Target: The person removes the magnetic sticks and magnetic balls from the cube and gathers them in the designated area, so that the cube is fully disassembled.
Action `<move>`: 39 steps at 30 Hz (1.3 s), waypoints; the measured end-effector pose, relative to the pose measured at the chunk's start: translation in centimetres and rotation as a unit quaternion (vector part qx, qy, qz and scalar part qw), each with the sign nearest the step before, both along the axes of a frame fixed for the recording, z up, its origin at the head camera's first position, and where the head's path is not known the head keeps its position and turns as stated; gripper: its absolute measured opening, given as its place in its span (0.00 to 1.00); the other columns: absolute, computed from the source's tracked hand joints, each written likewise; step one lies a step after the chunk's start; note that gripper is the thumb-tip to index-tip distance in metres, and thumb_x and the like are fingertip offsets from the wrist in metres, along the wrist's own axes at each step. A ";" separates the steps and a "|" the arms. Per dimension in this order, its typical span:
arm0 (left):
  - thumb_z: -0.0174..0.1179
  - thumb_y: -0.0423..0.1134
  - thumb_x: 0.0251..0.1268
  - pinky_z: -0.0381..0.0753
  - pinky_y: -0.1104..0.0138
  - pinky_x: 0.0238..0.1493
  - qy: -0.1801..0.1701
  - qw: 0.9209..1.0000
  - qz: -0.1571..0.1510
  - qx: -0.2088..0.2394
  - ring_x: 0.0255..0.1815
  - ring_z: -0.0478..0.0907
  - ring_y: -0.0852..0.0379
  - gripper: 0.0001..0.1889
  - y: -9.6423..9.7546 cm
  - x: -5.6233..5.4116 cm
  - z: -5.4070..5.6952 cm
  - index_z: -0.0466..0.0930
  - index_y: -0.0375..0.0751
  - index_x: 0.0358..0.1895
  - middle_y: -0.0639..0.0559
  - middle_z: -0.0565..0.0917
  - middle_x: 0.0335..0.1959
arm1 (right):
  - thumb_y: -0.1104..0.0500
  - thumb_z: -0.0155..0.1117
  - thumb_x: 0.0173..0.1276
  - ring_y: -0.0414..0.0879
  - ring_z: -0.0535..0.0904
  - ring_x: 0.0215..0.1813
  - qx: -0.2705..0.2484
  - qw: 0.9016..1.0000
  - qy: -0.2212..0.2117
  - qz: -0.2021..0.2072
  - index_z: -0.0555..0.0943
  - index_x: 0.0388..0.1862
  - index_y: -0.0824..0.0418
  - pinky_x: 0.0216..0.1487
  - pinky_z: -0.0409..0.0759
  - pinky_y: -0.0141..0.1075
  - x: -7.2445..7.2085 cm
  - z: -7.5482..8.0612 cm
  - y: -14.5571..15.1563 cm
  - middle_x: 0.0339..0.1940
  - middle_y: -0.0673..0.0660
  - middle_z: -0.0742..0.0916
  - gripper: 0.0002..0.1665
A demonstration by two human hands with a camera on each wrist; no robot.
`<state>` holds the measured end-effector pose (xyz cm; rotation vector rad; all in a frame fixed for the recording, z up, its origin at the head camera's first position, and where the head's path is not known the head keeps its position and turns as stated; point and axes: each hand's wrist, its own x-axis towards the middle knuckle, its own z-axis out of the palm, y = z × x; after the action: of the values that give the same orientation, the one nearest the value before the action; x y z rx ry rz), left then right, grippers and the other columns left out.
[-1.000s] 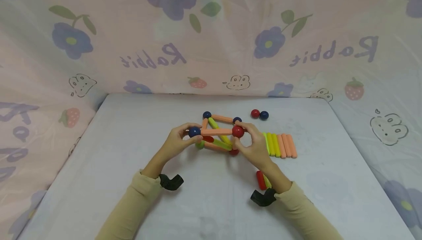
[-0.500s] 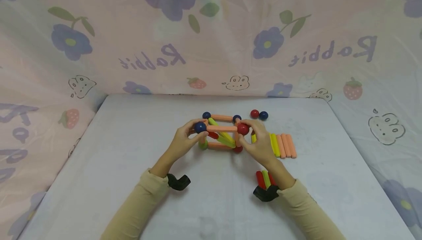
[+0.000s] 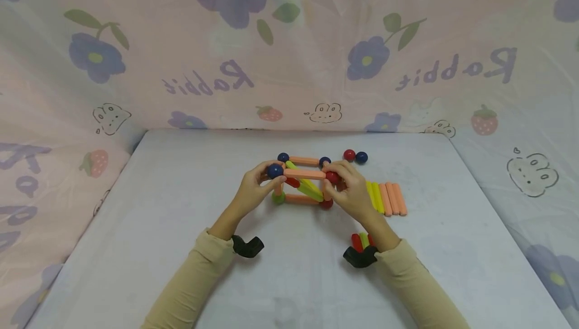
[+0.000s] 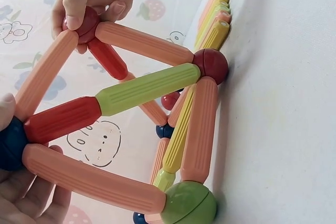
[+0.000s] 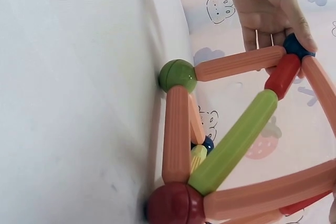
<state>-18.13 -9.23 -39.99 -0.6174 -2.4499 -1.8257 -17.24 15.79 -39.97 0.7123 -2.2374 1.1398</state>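
Head view: left hand point(image 3: 251, 192) and right hand point(image 3: 356, 192) pinch the two upper front corners of a ball-and-stick frame point(image 3: 310, 189)

Nearest are the beige sleeves point(image 3: 187, 276), each with a black fitting point(image 3: 248, 246) at the wrist, over a white counter point(image 3: 289, 284). Short red and green pieces point(image 3: 363, 241) lie by the right fitting, partly covered.

Both hands are curled only as far as their corners need. The left one pinches the upper blue ball point(image 3: 275, 171) between thumb and fingers; the right one does the same with the upper red ball point(image 3: 332, 177). A level orange stick point(image 3: 305, 174) spans the gap between them.

The frame sits mid-counter, its front a four-sided face of orange sticks. The lower corners are a green ball point(image 3: 278, 198) and a lower red ball point(image 3: 326, 203); whether they touch the counter is hard to tell. A red-and-green diagonal point(image 4: 149, 88) crosses this face from upper blue to lower red. Behind, a yellow stick point(image 4: 178, 135) slants back, and two rear blue balls point(image 3: 283, 157) hold another orange stick.

To the right, yellow and orange loose sticks point(image 3: 391, 199) lie side by side. Farther off, a loose red ball point(image 3: 349, 155) touches a loose blue ball point(image 3: 361, 157), before a flowered cloth point(image 3: 289, 68).
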 end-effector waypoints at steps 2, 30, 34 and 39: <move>0.61 0.34 0.65 0.81 0.58 0.60 -0.001 1.000 -0.001 0.002 0.55 0.80 0.44 0.21 0.0 0.0 0.0 0.73 0.32 0.60 0.36 0.81 0.56 | 0.70 0.68 0.54 0.41 0.73 0.31 -0.007 1.000 0.000 -0.001 0.82 0.41 0.65 0.27 0.74 0.20 -0.1 -0.1 -0.1 0.41 0.61 0.84 0.14; 0.61 0.33 0.64 0.79 0.56 0.61 -0.014 1.000 -0.004 0.006 0.57 0.79 0.41 0.23 0.0 -0.1 0.0 0.71 0.28 0.61 0.32 0.78 0.59 | 0.70 0.70 0.53 0.57 0.80 0.42 0.066 0.994 -0.063 -0.058 0.75 0.40 0.68 0.41 0.88 0.50 -0.4 1.2 -0.3 0.39 0.63 0.80 0.17; 0.61 0.33 0.64 0.79 0.55 0.61 -0.015 1.000 -0.004 0.006 0.57 0.79 0.41 0.23 0.0 -0.1 0.0 0.71 0.28 0.61 0.32 0.78 0.59 | 0.70 0.70 0.54 0.58 0.80 0.43 0.072 0.992 -0.087 -0.060 0.74 0.41 0.69 0.42 0.87 0.52 -0.3 1.5 -0.4 0.40 0.64 0.80 0.18; 0.61 0.33 0.64 0.79 0.54 0.62 -0.017 1.000 -0.003 0.004 0.58 0.79 0.41 0.23 -0.1 -0.1 0.0 0.71 0.28 0.61 0.31 0.78 0.60 | 0.70 0.71 0.53 0.58 0.80 0.44 0.077 0.991 -0.089 -0.063 0.73 0.41 0.68 0.43 0.87 0.52 -0.4 1.6 -0.4 0.40 0.64 0.80 0.19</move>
<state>-18.27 -9.29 -39.98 -0.5988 -2.4629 -1.8639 -17.60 15.34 -38.34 0.5381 -2.5034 1.0137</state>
